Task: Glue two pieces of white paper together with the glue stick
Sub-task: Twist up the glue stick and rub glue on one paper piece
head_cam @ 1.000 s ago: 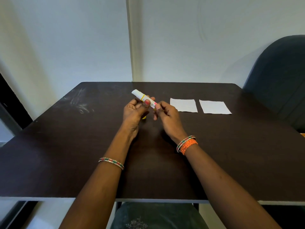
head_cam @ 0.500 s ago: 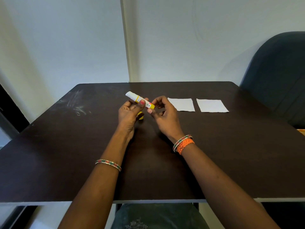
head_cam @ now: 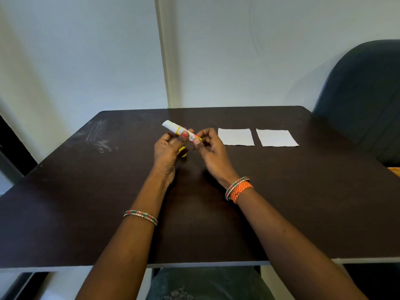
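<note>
My left hand holds a white and yellow glue stick above the table, its white glue end pointing up and to the left. My right hand pinches the stick's yellow base end with thumb and fingertips. A small yellow cap shows just under my left hand; whether it lies on the table or sits in the palm I cannot tell. Two white paper pieces lie flat side by side to the right of my hands: the left paper and the right paper, with a narrow gap between them.
The dark brown table has pale smudges at its far left. A dark upholstered chair stands at the right beyond the table edge. A white wall runs right behind the table's far edge.
Both hands and the glue stick have stayed almost in place. The fingers of my right hand have shifted at the stick's base. The papers have not moved.
</note>
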